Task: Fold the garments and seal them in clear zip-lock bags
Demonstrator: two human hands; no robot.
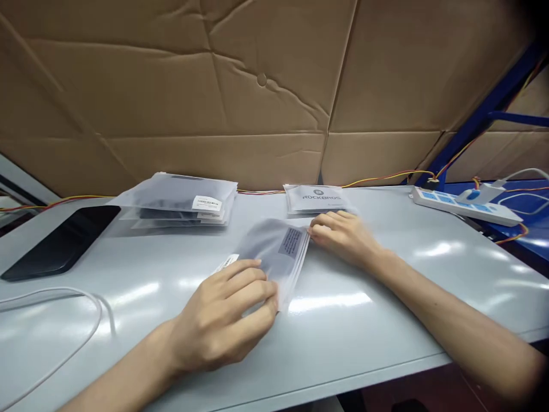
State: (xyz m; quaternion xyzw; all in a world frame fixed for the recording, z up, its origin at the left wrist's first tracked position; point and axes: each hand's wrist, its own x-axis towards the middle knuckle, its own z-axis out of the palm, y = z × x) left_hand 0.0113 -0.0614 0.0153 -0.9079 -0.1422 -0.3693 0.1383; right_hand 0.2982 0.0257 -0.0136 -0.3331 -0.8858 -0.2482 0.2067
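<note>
A frosted plastic zip bag (268, 243) with a dark printed panel and a white barcode label lies tilted on the table between my hands, and several layered edges show along its right side. My left hand (229, 315) is closed over its near end, with the fingers across the top. At the far right corner, my right hand (341, 233) pinches the bag between thumb and fingers. Beyond my right hand lies a smaller stack of frosted bags (317, 198) printed ROCKBROS. A taller stack of similar bags (180, 197) with barcode labels sits at the back left.
A black phone (64, 240) lies on the left of the grey table (386, 343). A white cable (96, 320) loops at the near left. The power strip (467, 205) stands at the back right. Cardboard (171, 91) walls off the back, with thin wires along its foot.
</note>
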